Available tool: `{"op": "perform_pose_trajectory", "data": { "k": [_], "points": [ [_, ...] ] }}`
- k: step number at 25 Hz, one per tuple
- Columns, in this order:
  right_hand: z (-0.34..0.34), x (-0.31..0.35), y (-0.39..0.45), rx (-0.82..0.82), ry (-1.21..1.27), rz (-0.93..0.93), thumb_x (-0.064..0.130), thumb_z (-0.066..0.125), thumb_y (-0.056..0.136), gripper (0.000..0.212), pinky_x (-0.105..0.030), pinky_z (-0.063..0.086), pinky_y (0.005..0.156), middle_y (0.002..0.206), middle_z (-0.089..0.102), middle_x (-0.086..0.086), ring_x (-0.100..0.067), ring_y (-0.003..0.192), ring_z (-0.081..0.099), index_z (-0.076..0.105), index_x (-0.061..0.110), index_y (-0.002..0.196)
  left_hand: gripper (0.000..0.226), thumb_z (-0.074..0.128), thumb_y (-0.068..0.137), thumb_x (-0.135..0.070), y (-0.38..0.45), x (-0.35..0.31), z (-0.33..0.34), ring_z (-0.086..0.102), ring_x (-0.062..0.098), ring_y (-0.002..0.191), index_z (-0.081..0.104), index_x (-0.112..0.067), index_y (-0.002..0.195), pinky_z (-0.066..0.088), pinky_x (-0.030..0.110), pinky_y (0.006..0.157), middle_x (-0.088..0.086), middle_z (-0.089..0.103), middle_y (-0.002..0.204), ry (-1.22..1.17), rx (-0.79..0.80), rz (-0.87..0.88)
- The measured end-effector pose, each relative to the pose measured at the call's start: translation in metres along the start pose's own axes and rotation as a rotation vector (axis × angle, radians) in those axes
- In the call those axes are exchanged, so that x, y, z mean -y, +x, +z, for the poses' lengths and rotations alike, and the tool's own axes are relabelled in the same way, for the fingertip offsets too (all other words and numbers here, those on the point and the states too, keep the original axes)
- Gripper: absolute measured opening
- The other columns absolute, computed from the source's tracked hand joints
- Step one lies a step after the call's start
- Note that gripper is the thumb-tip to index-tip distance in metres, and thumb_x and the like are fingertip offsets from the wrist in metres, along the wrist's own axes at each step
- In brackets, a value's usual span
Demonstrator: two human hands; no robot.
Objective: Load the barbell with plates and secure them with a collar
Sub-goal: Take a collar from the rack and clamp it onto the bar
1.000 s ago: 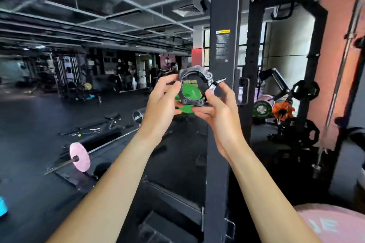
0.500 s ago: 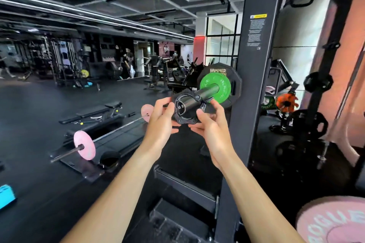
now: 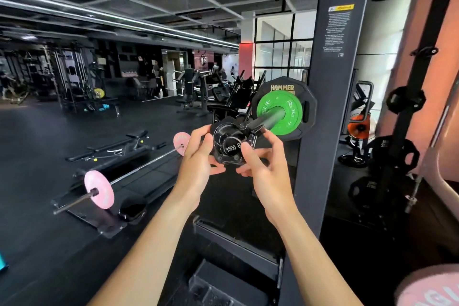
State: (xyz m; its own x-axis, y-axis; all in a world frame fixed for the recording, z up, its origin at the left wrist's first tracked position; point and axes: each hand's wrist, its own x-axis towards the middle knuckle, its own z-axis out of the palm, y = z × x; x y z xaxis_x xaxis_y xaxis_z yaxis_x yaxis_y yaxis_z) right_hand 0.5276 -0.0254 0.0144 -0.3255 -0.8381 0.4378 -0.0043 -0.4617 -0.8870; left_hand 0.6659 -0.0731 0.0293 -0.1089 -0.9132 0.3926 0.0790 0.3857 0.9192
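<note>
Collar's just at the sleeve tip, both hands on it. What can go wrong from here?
1. The collar sits at the very end of the barbell sleeve, far from the green plate; clamped there, the plates could probably slide.
2. Its lever looks open near the right hand; fingers may get pinched when it snaps shut.
3. The left hand holds only by fingertips, so the collar might slip off.

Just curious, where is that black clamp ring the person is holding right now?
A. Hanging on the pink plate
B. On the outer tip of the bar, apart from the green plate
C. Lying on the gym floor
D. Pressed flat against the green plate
B: both hands, left hand and right hand, hold the collar at the sleeve's end, with bare sleeve showing between it and the green plate.
</note>
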Motion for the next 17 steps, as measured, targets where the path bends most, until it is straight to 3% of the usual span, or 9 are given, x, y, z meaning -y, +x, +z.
{"op": "perform_pose_trajectory", "data": {
  "k": [3, 6, 10, 12, 14, 17],
  "points": [
    [-0.006, -0.018, 0.006, 0.075, -0.078, -0.158, 0.048, 0.069, 0.088, 0.062, -0.029, 0.059, 0.075, 0.092, 0.062, 0.007, -0.016, 0.076, 0.073, 0.038, 0.054, 0.141, 0.033, 0.036, 0.109, -0.033, 0.018, 0.019, -0.013, 0.071, 0.019, 0.107, 0.056, -0.040, 0.133, 0.062, 0.035, 0.074, -0.008, 0.070, 0.125, -0.002, 0.168, 0.162],
    [-0.014, -0.035, 0.018, 0.095, -0.157, -0.278, 0.044, 0.068, 0.085, 0.067, -0.037, 0.060, 0.085, 0.095, 0.062, 0.022, -0.020, 0.092, 0.070, 0.038, 0.055, 0.144, 0.037, 0.038, 0.104, -0.032, 0.035, 0.036, -0.013, 0.065, 0.017, 0.116, 0.054, -0.046, 0.134, 0.060, 0.038, 0.075, -0.015, 0.063, 0.134, 0.027, 0.260, 0.213],
    [-0.028, -0.045, 0.050, 0.078, -0.191, -0.251, 0.034, 0.070, 0.087, 0.067, -0.043, 0.061, 0.085, 0.089, 0.061, 0.020, -0.016, 0.083, 0.070, 0.042, 0.051, 0.145, 0.039, 0.040, 0.106, -0.015, 0.066, 0.041, 0.000, 0.066, 0.003, 0.107, 0.052, -0.041, 0.133, 0.060, 0.032, 0.073, -0.034, 0.064, 0.118, 0.064, 0.330, 0.155],
    [-0.035, -0.047, 0.062, 0.057, -0.241, -0.239, 0.024, 0.069, 0.090, 0.069, -0.046, 0.060, 0.086, 0.087, 0.059, 0.024, -0.012, 0.077, 0.070, 0.040, 0.045, 0.149, 0.041, 0.042, 0.106, -0.007, 0.077, 0.043, 0.008, 0.068, 0.003, 0.104, 0.052, -0.036, 0.132, 0.062, 0.031, 0.080, -0.040, 0.064, 0.108, 0.036, 0.364, 0.126],
    [-0.042, -0.049, 0.073, 0.026, -0.305, -0.206, 0.015, 0.069, 0.096, 0.069, -0.053, 0.058, 0.089, 0.091, 0.056, 0.020, -0.015, 0.075, 0.069, 0.039, 0.042, 0.151, 0.037, 0.049, 0.105, -0.010, 0.085, 0.046, 0.016, 0.065, 0.010, 0.111, 0.052, -0.033, 0.133, 0.057, 0.031, 0.093, -0.030, 0.067, 0.120, 0.069, 0.373, 0.144],
    [-0.049, -0.053, 0.089, -0.013, -0.363, -0.165, 0.009, 0.067, 0.098, 0.068, -0.055, 0.056, 0.092, 0.099, 0.051, 0.002, -0.015, 0.076, 0.070, 0.039, 0.045, 0.148, 0.050, 0.050, 0.099, 0.009, 0.102, 0.048, 0.024, 0.054, 0.011, 0.117, 0.044, -0.021, 0.139, 0.043, 0.030, 0.105, -0.002, 0.059, 0.134, 0.108, 0.471, 0.188]
  ]
}}
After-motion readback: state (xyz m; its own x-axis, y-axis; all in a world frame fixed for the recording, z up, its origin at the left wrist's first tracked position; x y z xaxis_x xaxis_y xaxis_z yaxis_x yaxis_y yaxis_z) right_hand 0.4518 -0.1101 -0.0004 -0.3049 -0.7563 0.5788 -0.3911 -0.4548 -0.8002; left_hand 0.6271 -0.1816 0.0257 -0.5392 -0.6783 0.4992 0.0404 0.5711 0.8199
